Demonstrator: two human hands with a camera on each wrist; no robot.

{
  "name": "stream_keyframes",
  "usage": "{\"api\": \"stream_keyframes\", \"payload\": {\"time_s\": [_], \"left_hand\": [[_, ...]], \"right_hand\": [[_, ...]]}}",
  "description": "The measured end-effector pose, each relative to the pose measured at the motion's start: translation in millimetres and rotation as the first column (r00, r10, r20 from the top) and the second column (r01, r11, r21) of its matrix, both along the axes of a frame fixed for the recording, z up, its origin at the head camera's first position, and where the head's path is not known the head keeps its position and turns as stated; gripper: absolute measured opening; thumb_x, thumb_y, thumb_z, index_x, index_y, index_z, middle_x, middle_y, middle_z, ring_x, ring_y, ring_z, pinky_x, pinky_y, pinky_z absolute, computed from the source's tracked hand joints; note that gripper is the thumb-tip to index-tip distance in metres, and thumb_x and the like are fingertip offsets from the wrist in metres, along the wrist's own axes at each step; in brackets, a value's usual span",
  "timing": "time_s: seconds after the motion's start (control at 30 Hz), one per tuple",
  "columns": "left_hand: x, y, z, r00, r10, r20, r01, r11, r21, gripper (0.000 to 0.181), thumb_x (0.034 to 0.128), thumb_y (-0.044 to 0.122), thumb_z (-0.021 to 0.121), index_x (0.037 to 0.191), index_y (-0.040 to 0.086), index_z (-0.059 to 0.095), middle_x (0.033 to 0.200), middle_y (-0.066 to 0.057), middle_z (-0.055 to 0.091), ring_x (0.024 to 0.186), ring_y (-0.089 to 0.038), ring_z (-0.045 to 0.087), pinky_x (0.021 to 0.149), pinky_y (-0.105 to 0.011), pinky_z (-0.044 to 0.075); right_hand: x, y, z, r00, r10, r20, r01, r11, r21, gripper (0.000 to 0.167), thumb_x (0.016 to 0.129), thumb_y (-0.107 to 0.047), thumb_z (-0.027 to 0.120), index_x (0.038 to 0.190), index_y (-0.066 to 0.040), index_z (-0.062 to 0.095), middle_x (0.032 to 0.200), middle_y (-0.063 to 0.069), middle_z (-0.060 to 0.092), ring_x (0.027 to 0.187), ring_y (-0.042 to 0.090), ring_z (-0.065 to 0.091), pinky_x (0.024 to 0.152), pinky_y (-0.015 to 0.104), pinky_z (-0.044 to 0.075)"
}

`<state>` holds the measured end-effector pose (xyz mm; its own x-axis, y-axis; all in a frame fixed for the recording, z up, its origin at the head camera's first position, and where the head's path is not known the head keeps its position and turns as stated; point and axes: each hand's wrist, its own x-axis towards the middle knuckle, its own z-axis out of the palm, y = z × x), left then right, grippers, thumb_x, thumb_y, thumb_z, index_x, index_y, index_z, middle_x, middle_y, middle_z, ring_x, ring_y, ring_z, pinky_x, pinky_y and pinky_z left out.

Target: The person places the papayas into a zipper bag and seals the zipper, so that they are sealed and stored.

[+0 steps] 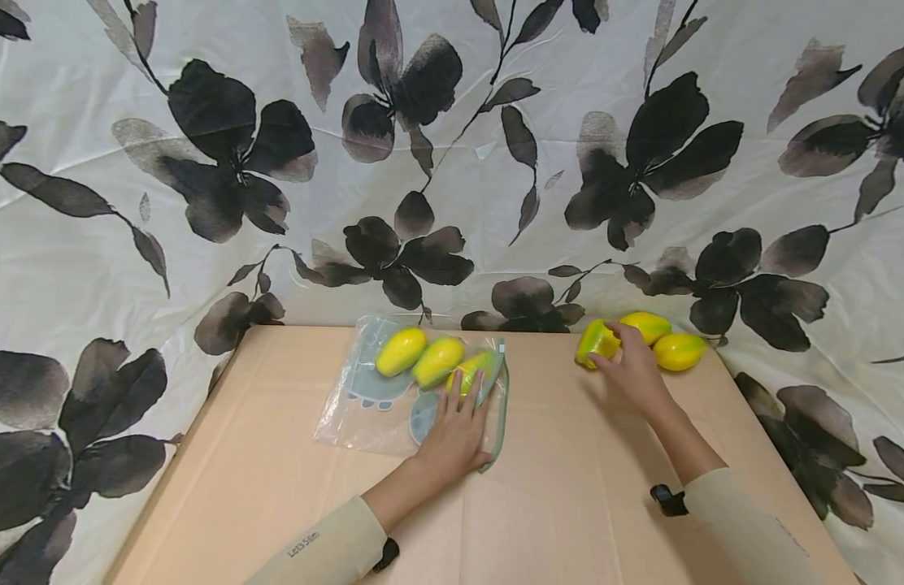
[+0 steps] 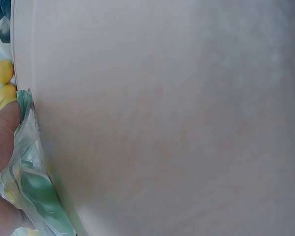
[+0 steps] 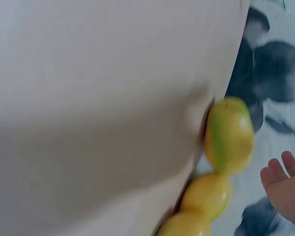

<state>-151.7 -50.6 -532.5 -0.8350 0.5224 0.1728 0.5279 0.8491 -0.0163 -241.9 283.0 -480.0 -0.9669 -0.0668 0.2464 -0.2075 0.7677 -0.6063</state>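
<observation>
In the head view my left hand (image 1: 455, 422) lies with spread fingers over the mouth of a clear zip bag (image 1: 349, 414) with blue-grey print. Two yellow mango-like fruits (image 1: 438, 362) show there, and a third (image 1: 470, 372) is partly under my fingers. The left wrist view shows a finger touching the bag's green edge strip (image 2: 24, 104). At the back right, my right hand (image 1: 637, 370) is beside a ribbed yellow-green fruit (image 1: 597, 341). Its fingers look apart from that fruit (image 3: 229, 135) in the right wrist view. Two more yellow fruits (image 1: 679, 352) are beyond the hand.
The pinkish-tan tabletop (image 1: 547, 487) ends at a back edge near the fruits. White cloth (image 1: 525, 179) with dark flowers hangs behind and beside it. A black strap piece (image 1: 669, 500) is on the right wrist.
</observation>
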Motion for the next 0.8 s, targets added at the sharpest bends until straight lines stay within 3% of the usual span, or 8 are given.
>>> {"api": "stream_keyframes", "payload": {"time_s": [0.2, 0.47, 0.8], "left_hand": [[0.8, -0.3, -2.3, 1.0, 0.008, 0.011, -0.007, 1.0, -0.008, 0.122, 0.0768, 0.064, 0.081, 0.164, 0.003, 0.022, 0.171, -0.025, 0.01, 0.154, -0.056, 0.015, 0.115, -0.063, 0.038], [1.3, 0.9, -0.9, 1.0, 0.012, 0.013, -0.011, 1.0, -0.015, 0.121, 0.078, 0.064, 0.08, 0.164, 0.004, 0.02, 0.172, -0.025, 0.009, 0.154, -0.055, 0.013, 0.116, -0.063, 0.037], [0.4, 1.0, 0.8, 1.0, 0.007, 0.016, -0.007, 1.0, -0.011, 0.121, 0.0773, 0.064, 0.081, 0.164, 0.004, 0.021, 0.171, -0.025, 0.01, 0.154, -0.056, 0.015, 0.116, -0.063, 0.037]], "right_hand": [[-3.2, 42.2, 4.6, 0.997, -0.062, -0.05, 0.065, 0.997, 0.045, 0.07, 0.09, -0.016, 0.08, 0.144, 0.011, 0.044, 0.144, 0.036, 0.046, 0.135, 0.055, 0.04, 0.109, 0.071, 0.032], [-14.4, 92.3, 6.1, 0.992, -0.1, 0.079, 0.092, 0.991, 0.094, 0.079, 0.094, -0.02, 0.076, 0.151, 0.013, 0.032, 0.153, 0.042, 0.03, 0.142, 0.061, 0.027, 0.117, 0.072, 0.022], [-24.6, 120.7, -4.1, 0.982, -0.071, 0.177, 0.032, 0.976, 0.215, 0.081, 0.088, -0.021, 0.077, 0.147, 0.016, 0.035, 0.153, 0.046, 0.024, 0.139, 0.067, 0.024, 0.113, 0.077, 0.022]]}}
